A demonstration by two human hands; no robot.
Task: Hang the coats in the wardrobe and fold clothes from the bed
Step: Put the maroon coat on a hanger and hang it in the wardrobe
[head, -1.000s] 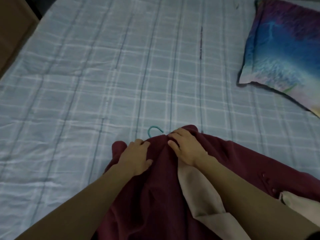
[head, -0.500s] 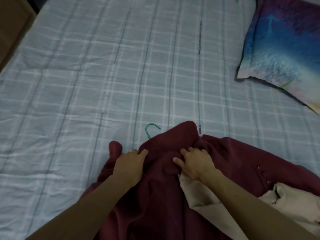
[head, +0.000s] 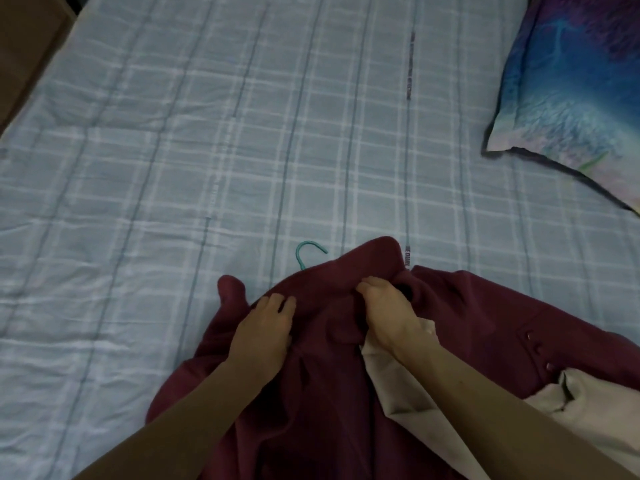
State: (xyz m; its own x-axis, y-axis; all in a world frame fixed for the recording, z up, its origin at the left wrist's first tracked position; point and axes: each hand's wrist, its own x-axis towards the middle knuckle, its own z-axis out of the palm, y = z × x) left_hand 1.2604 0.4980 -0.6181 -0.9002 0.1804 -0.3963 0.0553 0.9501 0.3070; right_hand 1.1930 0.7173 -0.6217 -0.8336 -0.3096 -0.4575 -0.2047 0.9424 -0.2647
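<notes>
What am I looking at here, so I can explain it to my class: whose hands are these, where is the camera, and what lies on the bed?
There is no machine here. A person wears a camera on the head, so you look forward and down along both bare arms. That is the only view. The surface is a bed covered in pale blue checks; a colourful pillow lies at the far right. Near the person lies a maroon coat, with pale lining showing. A teal hanger hook sticks out from under its collar, so a hanger seems to be inside. The left hand rests flat on the coat; the right hand grips the fabric near the collar.
</notes>
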